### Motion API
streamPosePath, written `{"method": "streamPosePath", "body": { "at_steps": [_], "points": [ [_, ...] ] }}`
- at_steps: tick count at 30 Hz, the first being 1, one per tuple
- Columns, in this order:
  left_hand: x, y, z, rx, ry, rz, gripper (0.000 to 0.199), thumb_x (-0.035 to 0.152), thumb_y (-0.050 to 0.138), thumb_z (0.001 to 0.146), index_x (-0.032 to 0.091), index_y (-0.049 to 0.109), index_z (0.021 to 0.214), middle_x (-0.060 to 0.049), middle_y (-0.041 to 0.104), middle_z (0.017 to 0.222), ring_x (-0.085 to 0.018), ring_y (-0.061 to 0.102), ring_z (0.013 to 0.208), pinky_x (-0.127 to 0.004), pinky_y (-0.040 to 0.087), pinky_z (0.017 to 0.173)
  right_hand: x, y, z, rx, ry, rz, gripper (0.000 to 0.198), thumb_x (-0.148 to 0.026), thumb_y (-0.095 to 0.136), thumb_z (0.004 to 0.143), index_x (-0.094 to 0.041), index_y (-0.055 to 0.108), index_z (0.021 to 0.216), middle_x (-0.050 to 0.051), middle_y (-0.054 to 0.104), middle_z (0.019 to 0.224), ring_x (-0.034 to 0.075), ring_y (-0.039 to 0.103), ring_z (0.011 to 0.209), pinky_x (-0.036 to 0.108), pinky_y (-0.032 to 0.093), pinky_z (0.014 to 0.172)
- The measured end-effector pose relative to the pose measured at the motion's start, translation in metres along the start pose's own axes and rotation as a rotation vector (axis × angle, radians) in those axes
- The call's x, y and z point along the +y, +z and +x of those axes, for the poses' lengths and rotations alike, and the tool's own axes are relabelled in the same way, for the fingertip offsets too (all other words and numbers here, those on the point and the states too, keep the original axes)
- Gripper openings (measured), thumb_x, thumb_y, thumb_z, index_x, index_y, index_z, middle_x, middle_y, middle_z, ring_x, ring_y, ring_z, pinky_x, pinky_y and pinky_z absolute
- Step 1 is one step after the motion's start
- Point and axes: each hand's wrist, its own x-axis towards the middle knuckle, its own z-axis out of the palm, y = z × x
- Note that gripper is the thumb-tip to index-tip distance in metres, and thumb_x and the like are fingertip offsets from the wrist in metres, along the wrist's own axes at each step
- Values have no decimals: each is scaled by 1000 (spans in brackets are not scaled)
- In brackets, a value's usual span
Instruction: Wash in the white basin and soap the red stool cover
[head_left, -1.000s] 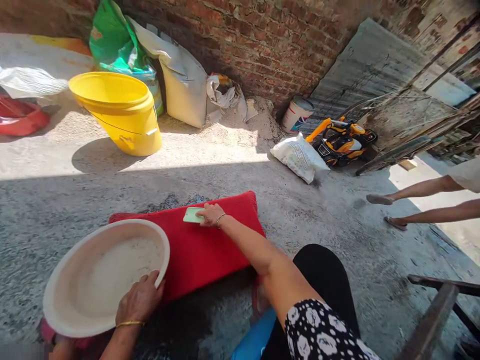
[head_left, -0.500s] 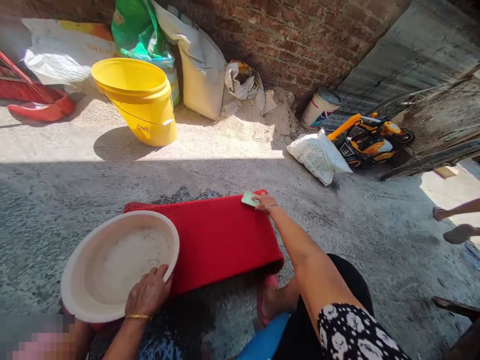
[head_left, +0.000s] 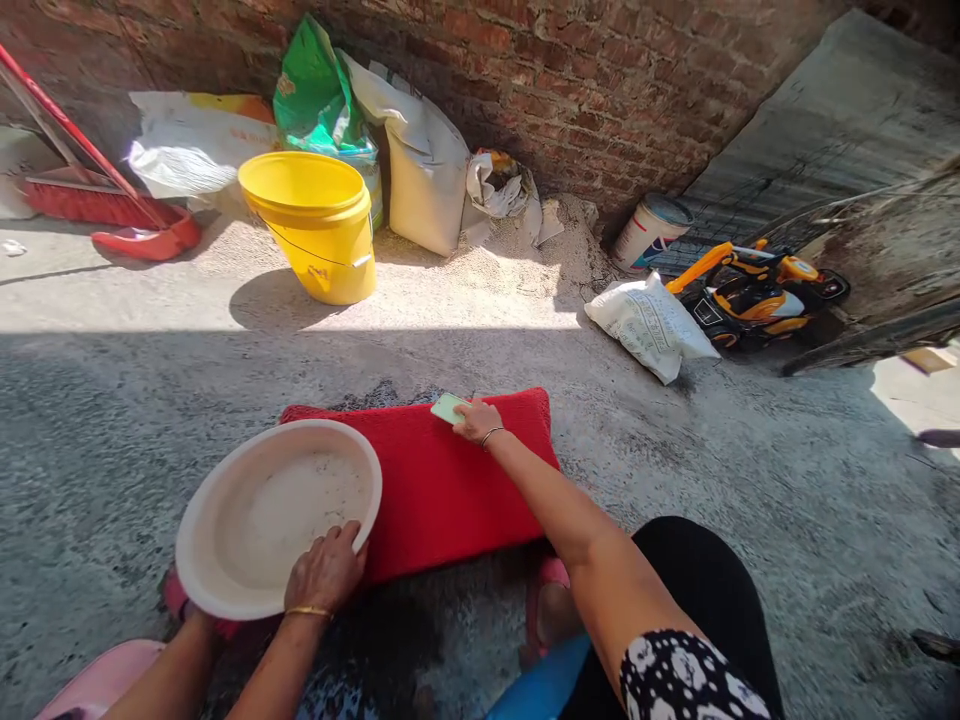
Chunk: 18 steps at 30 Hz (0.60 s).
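My left hand (head_left: pixel 326 567) grips the near right rim of a wide pale plastic basin (head_left: pixel 255 500). Small dark specks lie on the basin's inside. The basin overlaps the left part of a long, low, red cloth-covered surface (head_left: pixel 442 500); whether it rests there fully is hidden. My right hand (head_left: pixel 478 421) reaches across the red surface near its far edge. Between its thumb and fingers is a flat, pale green phone (head_left: pixel 448 408).
A yellow bucket (head_left: pixel 315 235) stands on the concrete beyond, near sacks (head_left: pixel 424 175) along a brick wall. Farther right are a white bag (head_left: pixel 651 325), a paint pail (head_left: pixel 651 232) and a yellow-black toy digger (head_left: pixel 757 295). A red broom and dustpan (head_left: pixel 154 238) are at left.
My right hand has moved left along the far edge of the red surface with the phone. My left hand stays on the basin's rim. The whole view has shifted slightly.
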Motion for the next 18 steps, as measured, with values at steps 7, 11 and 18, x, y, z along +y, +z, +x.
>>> {"method": "streamPosePath", "body": {
  "at_steps": [7, 11, 18],
  "points": [
    [0, 3, 0, -2, -22, -5, 36, 36, 38, 93, 22, 60, 118, -12, 65, 109, -24, 62, 97, -38, 45, 84, -71, 8, 36, -25, -120, 17, 46, -49, 45, 89, -32, 54, 131, 12, 50, 129, 24, 56, 107, 41, 38, 93],
    [-1, 8, 2, 9, -27, -12, 36, 36, 39, 92, 22, 61, 117, -12, 65, 109, -25, 62, 97, -38, 45, 84, 26, 0, 30, -54, 174, 47, 47, -48, 45, 88, -32, 55, 132, 12, 52, 131, 24, 58, 106, 39, 40, 91],
    [-3, 9, 3, 50, 7, -6, 35, 35, 37, 91, 22, 59, 115, -11, 65, 106, -27, 63, 95, -39, 46, 79, 201, -11, -56, -7, 674, -27, 47, -44, 38, 92, -19, 64, 122, 22, 61, 116, 29, 61, 99, 37, 45, 73]
  ]
}}
